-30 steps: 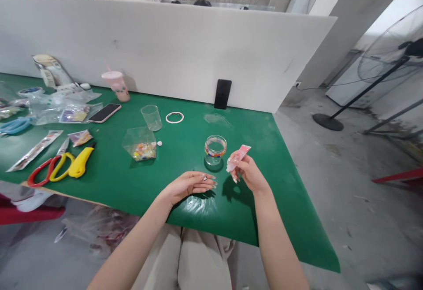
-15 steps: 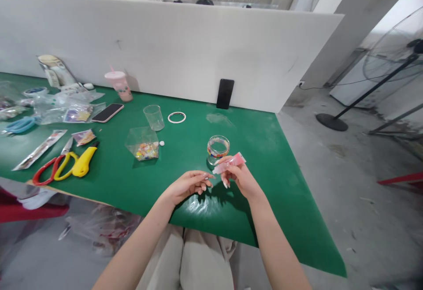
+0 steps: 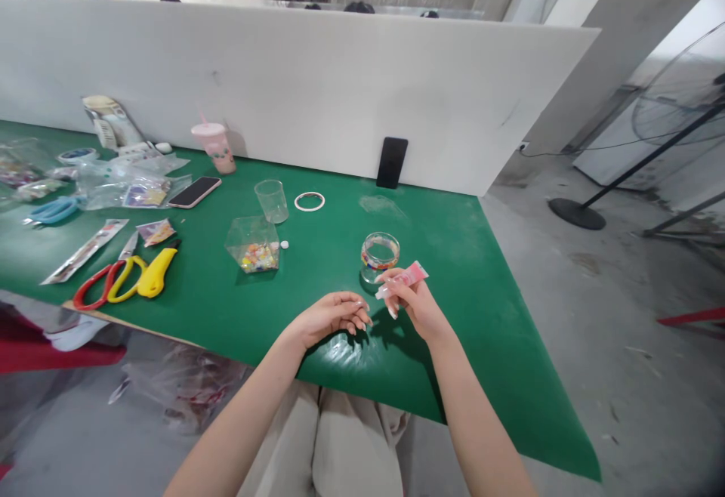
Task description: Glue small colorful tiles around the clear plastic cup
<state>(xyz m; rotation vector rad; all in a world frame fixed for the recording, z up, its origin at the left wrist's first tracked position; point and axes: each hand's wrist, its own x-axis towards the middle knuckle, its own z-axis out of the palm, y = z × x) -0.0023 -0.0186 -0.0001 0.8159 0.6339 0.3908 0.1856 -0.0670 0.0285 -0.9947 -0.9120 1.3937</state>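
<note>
In my right hand is a small pink squeeze tube, gripped between thumb and fingers with its pale nozzle pointing left. My left hand hovers over the green table just left of the nozzle, fingers curled together. Whatever its fingertips may pinch is too small to make out. Right behind the tube stands a clear round glass jar with a band of coloured pieces around it; my right fingers partly cover its lower side. A clear angular box of colourful small pieces sits to the left.
Beyond the box are a clear plastic cup and a white ring. Red-handled scissors, a yellow-handled tool, a phone and a pink tumbler lie or stand leftward. A black phone leans on the white partition.
The view has shifted slightly, moving everything a little right in the picture. The tube's nozzle has drawn slightly away from my left fingertips, and my left fingers have curled a bit more.
</note>
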